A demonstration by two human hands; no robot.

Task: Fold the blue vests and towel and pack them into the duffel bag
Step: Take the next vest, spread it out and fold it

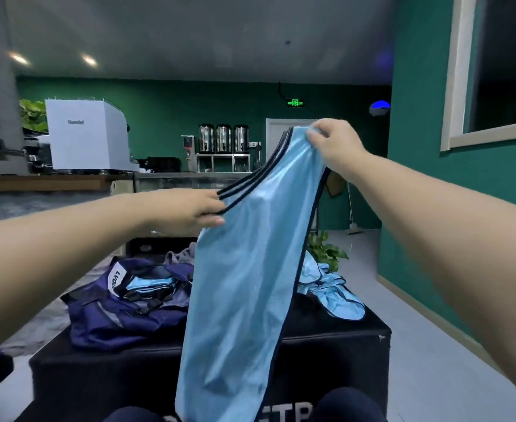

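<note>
A light blue vest (244, 284) is held up in the air above the black box (326, 345); its upper strap is pinched by the right hand (333, 144), fingers curled on the fabric, while the dark-trimmed neckline is gripped lower down by the left hand (196, 211) — so the garment hangs slanted; the navy duffel bag (113, 318) lies open on the box to the left, blue cloth already showing inside, and more blue vests (330, 287) are heaped to the right; the shoulders would best be levelled and the seams matched before a fold is made — slippery mesh is likely to slide
</note>
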